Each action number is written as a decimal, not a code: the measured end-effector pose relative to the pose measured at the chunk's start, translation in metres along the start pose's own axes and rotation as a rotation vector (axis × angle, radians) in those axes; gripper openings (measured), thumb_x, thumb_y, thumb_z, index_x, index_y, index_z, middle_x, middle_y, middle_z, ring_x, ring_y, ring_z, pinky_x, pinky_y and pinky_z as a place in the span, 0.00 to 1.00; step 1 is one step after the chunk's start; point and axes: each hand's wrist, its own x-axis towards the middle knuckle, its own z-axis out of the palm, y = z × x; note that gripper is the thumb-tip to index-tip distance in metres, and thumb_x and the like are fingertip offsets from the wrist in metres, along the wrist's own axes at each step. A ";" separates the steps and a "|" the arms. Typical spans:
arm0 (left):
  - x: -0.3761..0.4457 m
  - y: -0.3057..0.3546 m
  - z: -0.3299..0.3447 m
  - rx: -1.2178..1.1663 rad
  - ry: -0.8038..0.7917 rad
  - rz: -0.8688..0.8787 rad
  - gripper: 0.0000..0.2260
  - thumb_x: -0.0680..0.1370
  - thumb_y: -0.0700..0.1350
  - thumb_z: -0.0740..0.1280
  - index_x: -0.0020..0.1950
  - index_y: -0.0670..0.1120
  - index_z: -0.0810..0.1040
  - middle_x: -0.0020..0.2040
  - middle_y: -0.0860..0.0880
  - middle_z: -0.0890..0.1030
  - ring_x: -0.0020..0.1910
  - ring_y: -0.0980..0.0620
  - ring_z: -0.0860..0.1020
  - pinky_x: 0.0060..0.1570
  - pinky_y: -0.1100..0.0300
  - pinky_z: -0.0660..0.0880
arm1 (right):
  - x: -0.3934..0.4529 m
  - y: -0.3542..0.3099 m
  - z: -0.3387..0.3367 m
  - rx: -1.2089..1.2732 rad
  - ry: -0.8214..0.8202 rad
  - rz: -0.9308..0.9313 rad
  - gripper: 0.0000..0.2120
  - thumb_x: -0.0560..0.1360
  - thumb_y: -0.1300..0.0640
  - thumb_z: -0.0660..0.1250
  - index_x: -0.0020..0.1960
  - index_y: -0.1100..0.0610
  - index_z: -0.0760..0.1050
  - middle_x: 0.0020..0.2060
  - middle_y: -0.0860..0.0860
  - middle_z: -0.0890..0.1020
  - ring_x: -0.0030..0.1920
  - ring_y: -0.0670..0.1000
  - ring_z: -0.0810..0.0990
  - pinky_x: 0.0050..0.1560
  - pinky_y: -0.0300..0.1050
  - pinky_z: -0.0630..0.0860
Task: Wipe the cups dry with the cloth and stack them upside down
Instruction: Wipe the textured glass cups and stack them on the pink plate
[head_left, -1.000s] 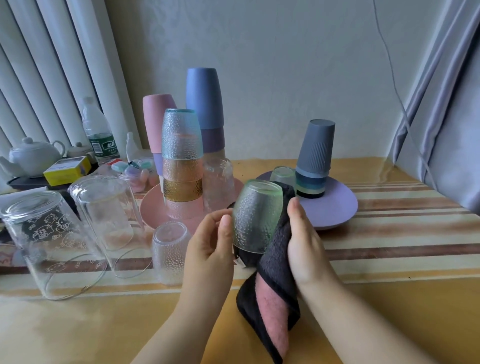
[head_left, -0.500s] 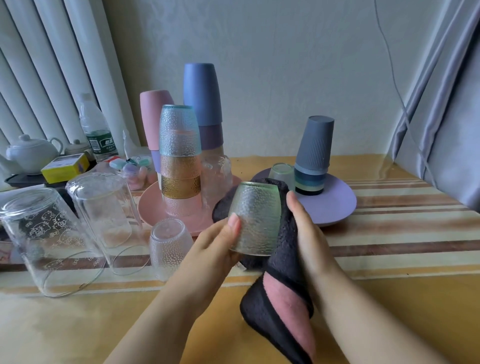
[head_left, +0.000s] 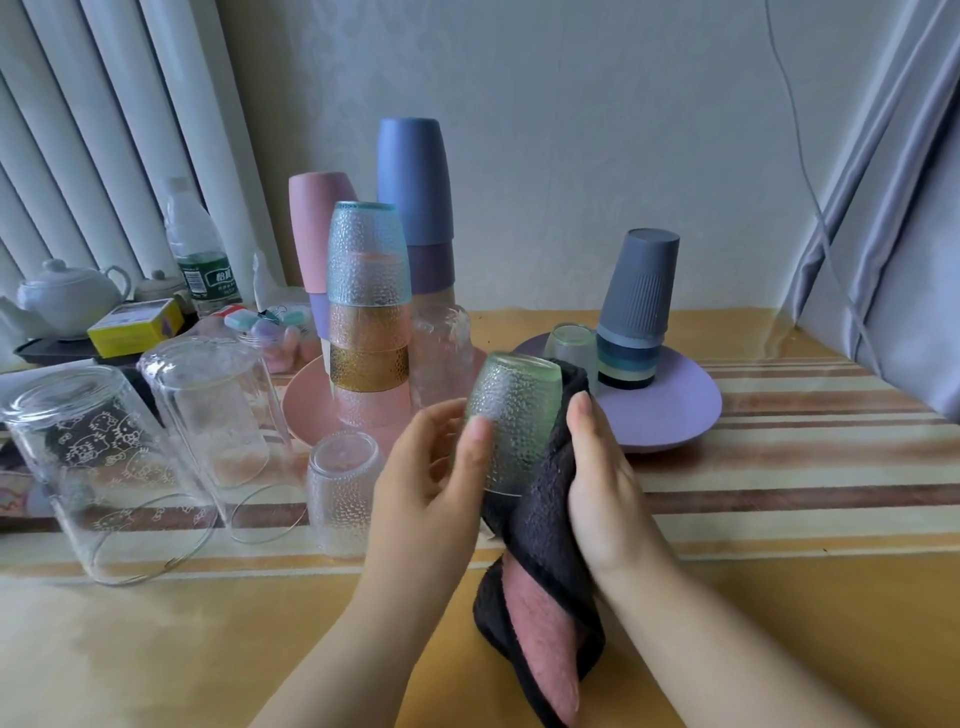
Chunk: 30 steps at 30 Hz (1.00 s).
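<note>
My left hand (head_left: 434, 483) grips a green dimpled glass cup (head_left: 511, 421), held upside down above the table. My right hand (head_left: 605, 478) presses a dark cloth with a pink underside (head_left: 540, 613) against the cup's right side, its fingers wrapped round the cloth. Behind, a stack of upturned dimpled glasses (head_left: 368, 312) stands on a pink plate (head_left: 304, 410), next to tall pink and blue cup stacks (head_left: 413, 208). A grey stack of cups (head_left: 636, 306) and a small green glass (head_left: 571, 340) sit on a purple plate (head_left: 670, 415).
Two large clear glasses (head_left: 93, 467) and a small dimpled glass (head_left: 340, 488) stand upside down at the left. Further back left are a white teapot (head_left: 67, 296), a yellow box (head_left: 136, 326) and a water bottle (head_left: 200, 254). A curtain (head_left: 893, 208) hangs at the right.
My left hand has shifted its hold on the green cup, with the thumb now across its front. The cup has turned slightly against the cloth; my right hand stays pressed to it.
</note>
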 end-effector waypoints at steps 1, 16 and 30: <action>-0.002 0.000 0.001 0.015 -0.049 -0.003 0.14 0.74 0.62 0.67 0.54 0.57 0.75 0.46 0.63 0.82 0.45 0.69 0.79 0.45 0.74 0.72 | -0.001 0.003 -0.001 0.000 0.005 0.004 0.26 0.76 0.38 0.52 0.67 0.50 0.69 0.65 0.43 0.74 0.67 0.38 0.68 0.72 0.42 0.61; 0.007 -0.002 -0.012 -0.500 -0.505 -0.314 0.22 0.74 0.61 0.63 0.59 0.51 0.82 0.61 0.44 0.81 0.63 0.46 0.78 0.65 0.46 0.69 | 0.005 -0.016 -0.012 0.561 -0.238 0.248 0.19 0.72 0.48 0.56 0.40 0.51 0.85 0.43 0.48 0.86 0.44 0.45 0.84 0.44 0.36 0.80; 0.003 -0.006 -0.003 -0.044 -0.169 -0.097 0.20 0.74 0.64 0.64 0.56 0.52 0.78 0.47 0.56 0.84 0.45 0.62 0.80 0.47 0.64 0.77 | 0.004 0.001 -0.005 0.079 -0.025 0.012 0.28 0.71 0.35 0.54 0.61 0.51 0.76 0.62 0.46 0.78 0.66 0.45 0.72 0.71 0.52 0.63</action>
